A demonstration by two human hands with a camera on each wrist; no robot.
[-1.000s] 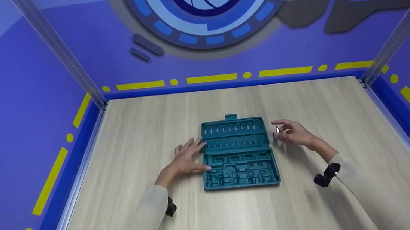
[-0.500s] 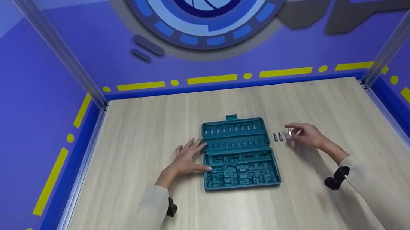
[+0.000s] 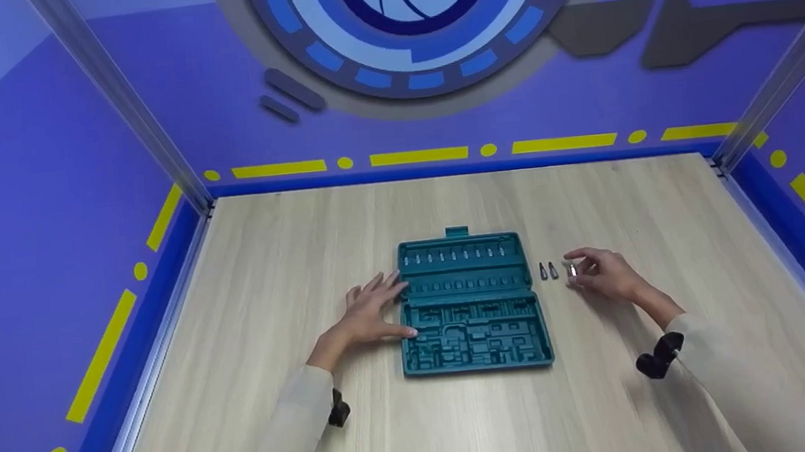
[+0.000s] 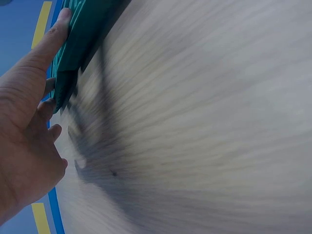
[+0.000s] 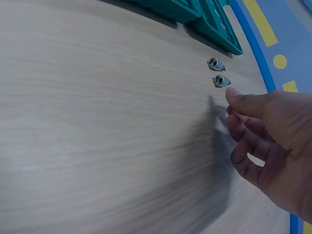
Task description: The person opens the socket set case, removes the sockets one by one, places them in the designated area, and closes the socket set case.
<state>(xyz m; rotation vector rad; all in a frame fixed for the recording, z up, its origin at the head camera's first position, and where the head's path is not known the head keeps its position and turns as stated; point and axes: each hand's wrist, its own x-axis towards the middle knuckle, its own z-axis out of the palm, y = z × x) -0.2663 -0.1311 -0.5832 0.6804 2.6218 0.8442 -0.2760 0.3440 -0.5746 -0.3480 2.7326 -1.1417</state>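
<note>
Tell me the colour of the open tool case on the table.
The tool case is teal green, shown best in the head view.

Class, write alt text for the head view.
A person's right hand pinches a small silver bit beside two bits lying on a wooden table. Their left hand rests against an open teal tool case.

Nothing here can be read: no words, numbers or brand marks show anywhere. The teal case point(image 3: 470, 301) carries no legible label, and the small bits point(image 3: 548, 270) beside it are too tiny to show any stamp. The wall point(image 3: 420, 25) behind the table bears only shapes and yellow dashes, no lettering.
</note>
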